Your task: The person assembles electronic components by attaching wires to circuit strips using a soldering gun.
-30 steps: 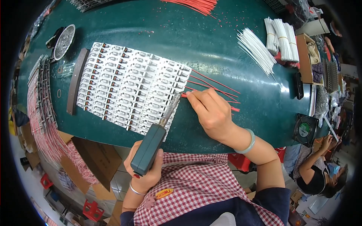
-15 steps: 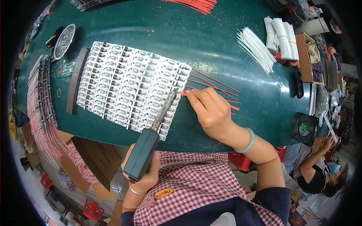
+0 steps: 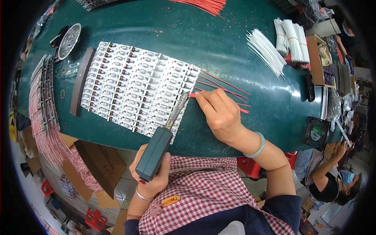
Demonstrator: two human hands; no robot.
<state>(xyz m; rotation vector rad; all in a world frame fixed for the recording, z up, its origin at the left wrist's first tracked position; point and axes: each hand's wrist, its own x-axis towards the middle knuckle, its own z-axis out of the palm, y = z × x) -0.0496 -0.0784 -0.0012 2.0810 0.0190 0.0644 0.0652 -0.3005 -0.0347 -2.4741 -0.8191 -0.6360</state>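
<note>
My left hand (image 3: 150,178) is wrapped round the handle of a dark green soldering gun (image 3: 155,152). Its metal tip reaches the right edge of a white panel of small repeated circuit boards (image 3: 143,84), right by a wire end. With closed fingers my right hand (image 3: 223,113) pinches red wires (image 3: 192,95) at that same edge; the fingers partly hide them. More red wires (image 3: 225,83) stick out to the right from the panel's edge, above and behind my right hand.
A dark bar (image 3: 81,84) lies along the panel's left edge. Beyond it stands a metal bowl (image 3: 69,41). Wired strips (image 3: 44,102) hang over the table's left side. White wire bundles (image 3: 291,37) and a black fan (image 3: 316,133) are at right. A co-worker (image 3: 327,176) sits at far right.
My left hand and the soldering gun have shifted slightly right, bringing the tip closer to the pinched red wires. My right hand has barely moved.
</note>
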